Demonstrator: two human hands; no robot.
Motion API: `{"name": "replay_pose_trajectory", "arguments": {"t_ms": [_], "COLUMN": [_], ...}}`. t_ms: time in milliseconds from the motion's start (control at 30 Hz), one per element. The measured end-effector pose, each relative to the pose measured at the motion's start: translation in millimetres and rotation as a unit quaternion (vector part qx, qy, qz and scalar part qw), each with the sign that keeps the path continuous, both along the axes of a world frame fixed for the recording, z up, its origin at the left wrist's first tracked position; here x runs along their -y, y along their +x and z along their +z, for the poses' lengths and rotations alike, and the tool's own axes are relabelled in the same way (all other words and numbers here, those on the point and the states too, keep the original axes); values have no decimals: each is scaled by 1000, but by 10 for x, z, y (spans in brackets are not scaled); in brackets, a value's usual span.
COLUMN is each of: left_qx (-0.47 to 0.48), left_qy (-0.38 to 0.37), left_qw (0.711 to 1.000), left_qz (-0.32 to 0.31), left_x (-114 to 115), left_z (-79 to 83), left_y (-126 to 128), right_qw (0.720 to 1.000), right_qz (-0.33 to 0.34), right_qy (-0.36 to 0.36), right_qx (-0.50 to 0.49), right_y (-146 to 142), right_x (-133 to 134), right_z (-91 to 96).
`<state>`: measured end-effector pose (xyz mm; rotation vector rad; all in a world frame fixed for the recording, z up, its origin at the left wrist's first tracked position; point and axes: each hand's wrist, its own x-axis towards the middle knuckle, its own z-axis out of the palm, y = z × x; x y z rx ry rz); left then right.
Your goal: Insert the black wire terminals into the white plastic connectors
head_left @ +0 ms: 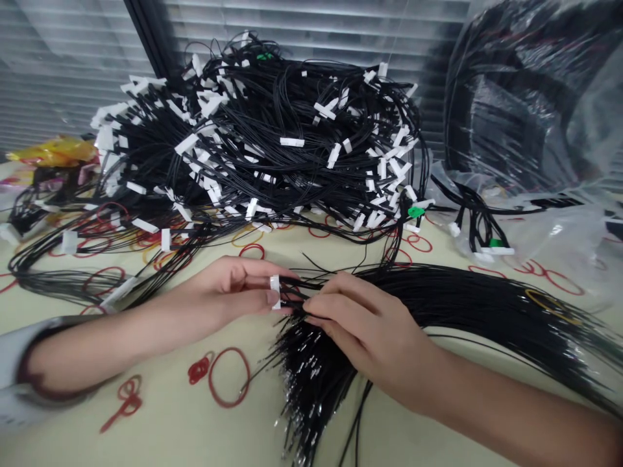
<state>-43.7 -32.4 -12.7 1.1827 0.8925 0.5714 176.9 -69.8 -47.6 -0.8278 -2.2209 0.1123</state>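
Your left hand [219,295] pinches a white connector [275,292]; your right hand [363,331] grasps a loose bundle of thin black wires [321,370] lying on the surface [165,402]. The wires are light, floppy and snag-prone: hold at the stiffer connector.

Right ahead of me, slatted window blinds [311,26] fill the far wall, pale light filtering through in soft grey bands. A dark upright window frame [146,39] cuts through them left of centre. Below that, I've got a pale cream tabletop [160,415] running side to side, with a crumpled yellow plastic bag [53,152] against the far left edge.
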Motion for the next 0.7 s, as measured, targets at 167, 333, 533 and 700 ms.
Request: {"name": "replay_pose_trajectory", "arguments": {"t_ms": [167, 333, 533, 700], "left_qx": [15, -6, -44, -75], "left_qy": [0, -27, -21, -1], "left_qw": [1000, 1000, 998, 994], "left_qz": [-12, 14, 49, 85], "left_x": [-51, -14, 26, 27], "left_z": [-79, 8, 122, 147], "left_y": [-32, -17, 23, 51], "right_qw": [989, 960, 948, 957], "right_qz": [-38, -54, 4, 105], "right_qy": [141, 267, 313, 242], "right_qx": [20, 69, 49, 119], "right_y": [24, 47, 52, 50], "right_x": [21, 5, 22, 176], "right_z": [-4, 87, 101, 98]}}
